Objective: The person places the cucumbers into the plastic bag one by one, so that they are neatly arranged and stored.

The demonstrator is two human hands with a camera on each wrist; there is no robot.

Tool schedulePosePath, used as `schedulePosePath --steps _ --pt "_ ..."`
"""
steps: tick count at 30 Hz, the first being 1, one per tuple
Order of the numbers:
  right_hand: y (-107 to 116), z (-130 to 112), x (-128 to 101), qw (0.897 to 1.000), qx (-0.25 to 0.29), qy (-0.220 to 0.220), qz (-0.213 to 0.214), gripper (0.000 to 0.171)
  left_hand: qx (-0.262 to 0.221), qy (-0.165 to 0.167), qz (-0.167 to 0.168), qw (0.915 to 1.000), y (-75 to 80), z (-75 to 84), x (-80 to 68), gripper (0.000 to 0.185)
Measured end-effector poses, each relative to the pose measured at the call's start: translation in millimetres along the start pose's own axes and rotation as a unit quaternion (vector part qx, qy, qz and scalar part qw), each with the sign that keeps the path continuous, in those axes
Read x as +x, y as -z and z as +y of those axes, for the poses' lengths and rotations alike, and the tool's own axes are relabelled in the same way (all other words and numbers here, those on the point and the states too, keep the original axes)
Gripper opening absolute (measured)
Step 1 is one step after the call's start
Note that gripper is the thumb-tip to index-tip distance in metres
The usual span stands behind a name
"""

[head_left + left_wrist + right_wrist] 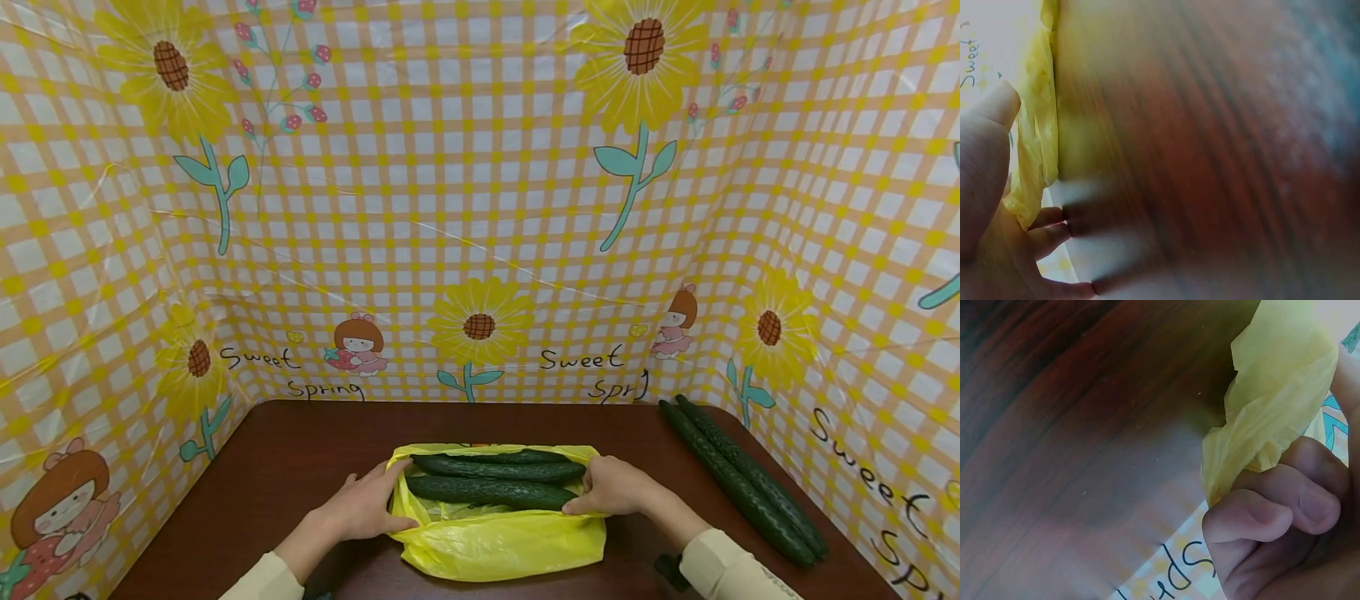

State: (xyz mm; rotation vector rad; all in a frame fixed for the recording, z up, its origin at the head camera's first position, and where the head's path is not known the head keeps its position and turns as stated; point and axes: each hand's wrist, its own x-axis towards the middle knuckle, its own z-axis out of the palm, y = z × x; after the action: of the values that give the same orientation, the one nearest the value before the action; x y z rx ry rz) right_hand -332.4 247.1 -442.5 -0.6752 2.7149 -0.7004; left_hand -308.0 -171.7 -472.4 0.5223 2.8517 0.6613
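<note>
A yellow plastic bag (510,546) lies crosswise near the front of the table, its mouth spread upward. Inside it, two cucumbers (491,492) show side by side, with part of another dark green one at the back. My left hand (360,504) rests against the bag's left end, thumb and fingers spread apart; in the left wrist view the yellow film (1038,119) passes between them. At the right end, my right hand (615,486) grips the bag's edge beside the cucumber ends. Curled fingers (1247,515) sit by the bunched film in the right wrist view.
Two more cucumbers (742,479) lie together along the right side of the dark brown table (315,433). Checked yellow sheeting with sunflowers (480,325) rises behind the table and on both sides. A small black object (670,572) is partly visible near the right sleeve.
</note>
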Motion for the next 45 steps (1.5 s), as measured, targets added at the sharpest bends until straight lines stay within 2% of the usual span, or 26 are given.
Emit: schedulePosePath --steps 5,11,15,23,31,38,45 --pt "1 -2 -2 1.000 0.009 0.007 -0.001 0.056 0.010 0.007 0.005 0.9999 -0.6 1.2 1.6 0.105" --pt "8 -3 -3 0.998 0.028 0.049 -0.015 0.054 0.012 0.013 -0.004 0.9998 -0.6 -0.5 4.6 0.105" --pt "12 -1 -3 0.997 0.037 0.063 -0.010 0.053 0.016 0.016 -0.005 0.9997 2.0 0.3 6.1 0.105" --pt "11 -2 -3 0.999 0.029 0.045 0.002 0.048 0.009 0.017 -0.003 0.9998 5.3 3.4 7.0 0.110" --pt "8 -2 -2 0.999 0.017 0.043 0.013 0.045 0.005 0.033 -0.014 0.9993 8.3 3.1 13.3 0.114" --pt "7 -3 0 0.998 0.010 0.050 0.031 0.030 -0.002 0.040 -0.025 0.9989 8.2 1.3 15.3 0.113" --pt "11 -7 -4 0.997 0.024 0.045 0.049 0.025 -0.008 0.040 -0.027 0.9988 9.5 2.6 12.9 0.113"
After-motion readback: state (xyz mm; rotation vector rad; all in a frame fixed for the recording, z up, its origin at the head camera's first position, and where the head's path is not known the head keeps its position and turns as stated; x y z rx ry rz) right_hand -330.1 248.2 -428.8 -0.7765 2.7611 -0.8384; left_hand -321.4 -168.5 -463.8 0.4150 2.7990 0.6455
